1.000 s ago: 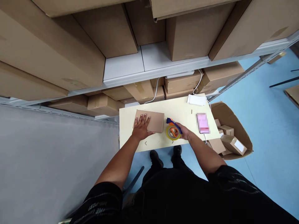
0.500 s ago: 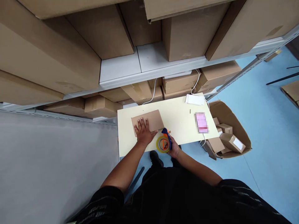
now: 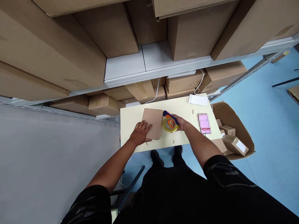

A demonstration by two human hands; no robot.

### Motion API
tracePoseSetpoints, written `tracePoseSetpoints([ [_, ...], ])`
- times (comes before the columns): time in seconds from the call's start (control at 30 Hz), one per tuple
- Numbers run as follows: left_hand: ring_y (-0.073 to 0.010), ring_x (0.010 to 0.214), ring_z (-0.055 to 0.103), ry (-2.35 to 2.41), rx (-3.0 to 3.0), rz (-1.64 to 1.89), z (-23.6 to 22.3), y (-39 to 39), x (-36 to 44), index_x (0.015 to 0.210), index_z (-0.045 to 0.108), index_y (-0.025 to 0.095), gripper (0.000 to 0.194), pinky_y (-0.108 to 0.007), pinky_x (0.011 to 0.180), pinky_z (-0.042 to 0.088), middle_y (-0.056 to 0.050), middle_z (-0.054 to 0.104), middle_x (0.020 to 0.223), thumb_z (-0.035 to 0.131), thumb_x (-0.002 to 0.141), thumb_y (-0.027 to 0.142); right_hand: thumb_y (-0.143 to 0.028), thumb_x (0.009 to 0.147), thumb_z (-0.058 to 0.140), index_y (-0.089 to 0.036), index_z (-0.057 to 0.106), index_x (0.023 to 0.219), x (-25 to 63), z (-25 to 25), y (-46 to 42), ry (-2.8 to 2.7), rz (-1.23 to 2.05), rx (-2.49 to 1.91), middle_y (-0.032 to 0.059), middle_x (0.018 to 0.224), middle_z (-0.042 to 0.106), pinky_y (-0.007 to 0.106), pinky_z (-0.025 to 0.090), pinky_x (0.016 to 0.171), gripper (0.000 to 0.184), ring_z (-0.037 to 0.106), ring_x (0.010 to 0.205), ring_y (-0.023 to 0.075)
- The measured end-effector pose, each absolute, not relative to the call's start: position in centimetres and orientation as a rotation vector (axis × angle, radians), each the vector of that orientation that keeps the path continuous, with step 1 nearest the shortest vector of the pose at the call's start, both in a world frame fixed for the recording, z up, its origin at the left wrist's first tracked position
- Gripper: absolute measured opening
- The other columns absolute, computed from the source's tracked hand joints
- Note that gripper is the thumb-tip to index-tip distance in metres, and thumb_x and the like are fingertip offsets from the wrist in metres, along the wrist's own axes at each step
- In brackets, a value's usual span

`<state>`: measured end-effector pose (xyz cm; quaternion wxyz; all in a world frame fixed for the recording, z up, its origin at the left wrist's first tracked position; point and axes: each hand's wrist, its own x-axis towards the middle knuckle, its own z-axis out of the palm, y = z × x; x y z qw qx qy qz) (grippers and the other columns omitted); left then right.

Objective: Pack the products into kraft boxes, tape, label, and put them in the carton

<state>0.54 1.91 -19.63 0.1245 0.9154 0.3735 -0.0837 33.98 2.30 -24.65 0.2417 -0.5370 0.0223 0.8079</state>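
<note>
From the head view, the box (image 3: pixel 155 121) lies toward the left of the counter (image 3: pixel 130 124), longer sides running near to far. The left hand (image 3: pixel 140 133) rests over its near left part, fingers spread, flat rather than grasping. The right hand (image 3: pixel 180 122) is closed around the tape dispenser (image 3: pixel 166 126), its blue tip (image 3: pixel 165 113) just beside the box's far right corner; I can't tell whether they touch. To my eye this is the lining-up step, box steadied and dispenser at its edge. The next move seems to call for a firm left hand and the tip set squarely to the cardboard. Farther right lie white papers (image 3: pixel 197 100) and a blurred pink item (image 3: pixel 204 123).
</note>
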Motion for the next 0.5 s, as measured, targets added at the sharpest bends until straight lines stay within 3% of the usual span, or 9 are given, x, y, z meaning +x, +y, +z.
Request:
tracePoseSetpoints([
  [0.1, -0.0415, 0.160, 0.010, 1.115, 2.670, -0.145, -21.0, 1.7, 1.0, 0.163, 0.036, 0.015, 0.114, -0.056, 0.129, 0.009, -0.020, 0.025, 0.171, 0.079, 0.073, 0.070, -0.068, 0.093, 0.056, -0.015, 0.066, 0.104, 34.2, -24.6, 3.9, 0.038, 2.249, -1.531, 0.0119, 0.084, 0.075, 0.045, 0.064, 0.070, 0.055, 0.072, 0.077, 0.0263],
  [0.2, -0.0404, 0.161, 0.007, 1.162, 2.647, -0.132, -21.7, 1.3, 1.3, 0.166, 0.030, 0.015, 0.119, -0.055, 0.130, 0.009, -0.019, 0.013, 0.174, 0.078, 0.072, 0.072, -0.068, 0.095, 0.054, -0.016, 0.066, 0.104, 34.1, -24.8, 3.8, 0.024, 2.254, -1.489, 0.0111, 0.082, 0.075, 0.044, 0.064, 0.071, 0.054, 0.072, 0.076, 0.0255],
  [0.5, -0.0386, 0.161, 0.009, 1.212, 2.627, -0.135, -21.3, 1.0, 1.5, 0.166, 0.031, 0.017, 0.115, -0.056, 0.129, 0.007, -0.017, 0.014, 0.174, 0.077, 0.074, 0.070, -0.068, 0.098, 0.047, -0.017, 0.069, 0.109, 31.8, -25.7, -6.1, 0.221, 2.199, -1.398, 0.0085, 0.092, 0.077, 0.040, 0.063, 0.081, 0.056, 0.074, 0.082, 0.0224],
])
